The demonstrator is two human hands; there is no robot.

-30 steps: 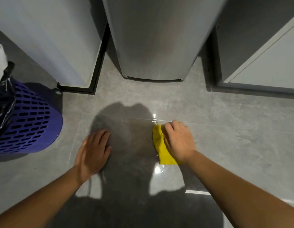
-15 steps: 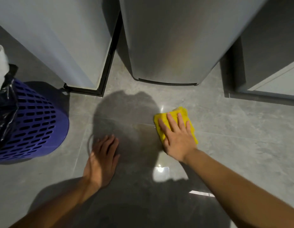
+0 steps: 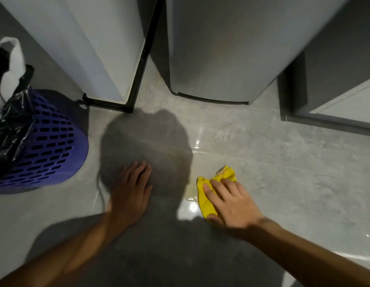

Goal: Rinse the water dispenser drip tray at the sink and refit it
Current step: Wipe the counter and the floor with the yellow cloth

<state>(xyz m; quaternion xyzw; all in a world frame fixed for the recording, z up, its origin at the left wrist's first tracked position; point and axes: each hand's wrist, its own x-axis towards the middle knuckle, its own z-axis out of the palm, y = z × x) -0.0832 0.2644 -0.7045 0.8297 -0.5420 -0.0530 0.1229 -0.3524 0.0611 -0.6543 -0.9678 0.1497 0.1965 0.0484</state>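
Note:
My right hand presses a crumpled yellow cloth flat onto the grey tiled floor, fingers spread over it. A wet, shiny patch lies on the tile just left of the cloth. My left hand rests palm down on the floor, fingers apart, holding nothing. The grey base of the water dispenser stands straight ahead. No drip tray shows in the head view.
A purple slotted bin lined with a black bag stands at the left. A white cabinet with a black base frame is left of the dispenser, a grey cabinet to its right.
My right hand has drawn the yellow cloth back towards me and bunched it. The view has shifted, so the dispenser sits further right. My left hand stays planted on the floor.

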